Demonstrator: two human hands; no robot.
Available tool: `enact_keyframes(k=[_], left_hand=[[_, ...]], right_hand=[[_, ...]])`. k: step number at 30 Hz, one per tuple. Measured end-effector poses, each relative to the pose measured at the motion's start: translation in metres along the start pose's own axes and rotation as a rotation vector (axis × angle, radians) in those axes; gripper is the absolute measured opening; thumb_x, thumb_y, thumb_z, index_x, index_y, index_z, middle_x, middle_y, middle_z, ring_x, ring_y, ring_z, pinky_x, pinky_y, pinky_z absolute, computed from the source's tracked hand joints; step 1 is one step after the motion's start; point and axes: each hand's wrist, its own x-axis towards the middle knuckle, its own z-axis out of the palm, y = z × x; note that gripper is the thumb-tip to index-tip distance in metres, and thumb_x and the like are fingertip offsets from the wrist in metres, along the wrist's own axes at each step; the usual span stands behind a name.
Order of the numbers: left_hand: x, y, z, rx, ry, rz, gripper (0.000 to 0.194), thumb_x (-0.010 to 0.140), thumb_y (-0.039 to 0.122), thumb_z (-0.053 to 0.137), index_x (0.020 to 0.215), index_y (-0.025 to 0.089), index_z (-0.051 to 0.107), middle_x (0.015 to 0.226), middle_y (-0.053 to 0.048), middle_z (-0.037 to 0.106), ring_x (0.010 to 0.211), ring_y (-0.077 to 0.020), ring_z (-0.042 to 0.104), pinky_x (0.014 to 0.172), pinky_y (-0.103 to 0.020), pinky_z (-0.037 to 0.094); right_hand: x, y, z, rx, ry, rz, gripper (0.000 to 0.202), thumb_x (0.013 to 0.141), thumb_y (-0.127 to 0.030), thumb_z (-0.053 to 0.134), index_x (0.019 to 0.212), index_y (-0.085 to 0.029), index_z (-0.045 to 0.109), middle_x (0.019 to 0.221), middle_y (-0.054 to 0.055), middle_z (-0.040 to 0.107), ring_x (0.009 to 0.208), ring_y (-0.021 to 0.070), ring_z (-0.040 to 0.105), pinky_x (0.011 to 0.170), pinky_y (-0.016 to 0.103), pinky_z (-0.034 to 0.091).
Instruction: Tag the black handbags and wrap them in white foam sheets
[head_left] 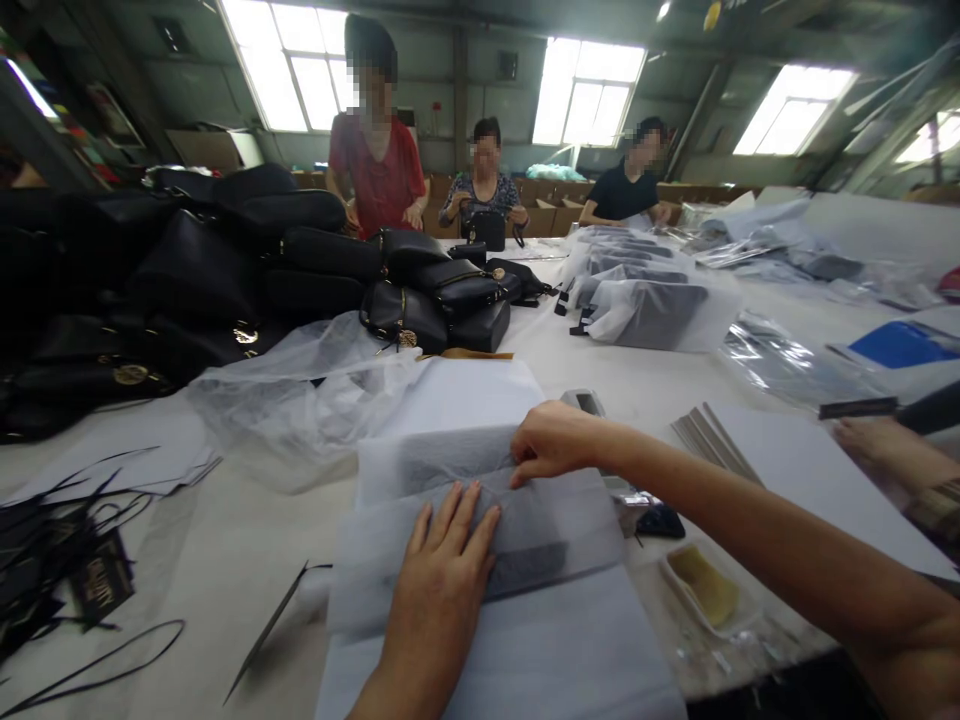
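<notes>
In the head view, a dark flat item (525,572) lies under thin, translucent white wrapping paper (450,505) in front of me; its exact kind is hidden. My left hand (446,580) rests flat on the wrapping with its fingers stretched out. At the far right side of the wrapping, my right hand (555,440) is closed, thumb and fingers pinching the paper near a crease. More white sheets (555,650) lie beneath the wrapped item, and a stack of white paper (472,395) is just behind it.
Black handbags (322,255) are piled at the back left. Wrapped bags (649,310) stand in a row farther back. Black tags (101,575) lie left; a yellow sponge in a dish (701,588) and grey cards (712,440) lie right. Several people work around the table.
</notes>
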Motion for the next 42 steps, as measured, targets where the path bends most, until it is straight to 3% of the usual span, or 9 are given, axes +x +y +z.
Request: enact_keyframes(k=[7, 12, 15, 19, 23, 29, 33, 38, 42], left_hand=[[0.001, 0.001, 0.0, -0.002, -0.015, -0.014, 0.042, 0.095, 0.022, 0.056, 0.136, 0.029, 0.058, 0.152, -0.004, 0.047, 0.137, -0.0296, 0.048, 0.106, -0.054, 0.048], [0.001, 0.002, -0.002, 0.001, -0.014, -0.01, 0.043, 0.094, 0.021, 0.056, 0.136, 0.028, 0.058, 0.151, -0.005, 0.048, 0.136, -0.0299, 0.049, 0.106, -0.054, 0.048], [0.001, 0.003, -0.004, -0.006, -0.025, -0.022, 0.043, 0.093, 0.02, 0.057, 0.136, 0.028, 0.058, 0.152, -0.005, 0.047, 0.137, -0.0294, 0.048, 0.106, -0.053, 0.048], [0.001, 0.002, -0.005, -0.018, -0.054, -0.028, 0.045, 0.092, 0.02, 0.059, 0.137, 0.029, 0.057, 0.153, -0.005, 0.046, 0.138, -0.029, 0.046, 0.107, -0.053, 0.047], [0.001, 0.002, -0.006, -0.035, -0.046, -0.031, 0.044, 0.092, 0.02, 0.06, 0.135, 0.028, 0.059, 0.152, -0.005, 0.046, 0.138, -0.0293, 0.046, 0.107, -0.053, 0.046], [0.001, 0.003, -0.008, -0.022, -0.049, -0.024, 0.045, 0.091, 0.018, 0.06, 0.136, 0.027, 0.059, 0.152, -0.006, 0.047, 0.139, -0.0296, 0.045, 0.109, -0.053, 0.045], [0.001, 0.003, -0.011, 0.002, -0.052, 0.003, 0.046, 0.091, 0.019, 0.062, 0.136, 0.025, 0.059, 0.152, -0.008, 0.048, 0.139, -0.0304, 0.045, 0.109, -0.052, 0.044], [0.0, 0.003, -0.011, 0.003, -0.044, 0.007, 0.045, 0.092, 0.019, 0.06, 0.136, 0.026, 0.059, 0.152, -0.007, 0.047, 0.14, -0.0297, 0.045, 0.109, -0.051, 0.044], [0.0, 0.002, -0.011, -0.004, -0.044, 0.001, 0.045, 0.092, 0.019, 0.059, 0.136, 0.026, 0.059, 0.152, -0.007, 0.047, 0.14, -0.0296, 0.044, 0.11, -0.051, 0.044]], right_hand=[[0.002, -0.007, -0.006, -0.142, 0.015, 0.041, 0.043, 0.082, -0.066, 0.065, 0.074, -0.025, 0.078, 0.064, 0.005, 0.072, 0.06, 0.0187, 0.062, 0.053, 0.027, 0.028], [-0.002, 0.012, -0.005, -0.161, 0.059, 0.199, 0.05, 0.07, -0.073, 0.071, 0.073, -0.024, 0.077, 0.066, 0.007, 0.072, 0.066, 0.0224, 0.066, 0.056, 0.028, 0.032], [-0.017, 0.027, -0.005, -0.143, 0.143, 0.407, 0.035, 0.077, -0.059, 0.074, 0.078, -0.024, 0.076, 0.076, 0.007, 0.074, 0.074, 0.0247, 0.068, 0.057, 0.028, 0.036], [-0.064, 0.03, 0.012, -0.131, 0.353, 0.637, 0.025, 0.096, -0.037, 0.055, 0.102, -0.022, 0.074, 0.097, 0.01, 0.075, 0.084, 0.0258, 0.07, 0.067, 0.033, 0.045], [-0.121, 0.011, 0.055, 0.084, 0.683, 0.777, 0.033, 0.091, -0.045, 0.058, 0.111, -0.022, 0.071, 0.118, 0.009, 0.07, 0.111, 0.0292, 0.064, 0.095, 0.044, 0.048], [-0.151, -0.022, 0.103, 0.819, 0.686, 0.953, 0.045, 0.085, -0.061, 0.06, 0.098, -0.023, 0.079, 0.139, 0.012, 0.059, 0.127, 0.032, 0.055, 0.107, 0.049, 0.041], [-0.139, -0.033, 0.102, 1.201, 0.839, 0.994, 0.044, 0.075, -0.06, 0.071, 0.095, -0.022, 0.08, 0.147, 0.01, 0.051, 0.129, 0.0331, 0.054, 0.107, 0.048, 0.042], [-0.144, -0.057, 0.087, 1.044, 1.074, 0.974, 0.038, 0.07, -0.057, 0.079, 0.086, -0.022, 0.08, 0.143, 0.01, 0.056, 0.131, 0.0327, 0.052, 0.111, 0.047, 0.04], [-0.159, -0.085, 0.087, 1.068, 1.107, 0.971, 0.039, 0.079, -0.057, 0.072, 0.097, -0.023, 0.079, 0.139, 0.01, 0.059, 0.128, 0.0308, 0.055, 0.107, 0.045, 0.045]])
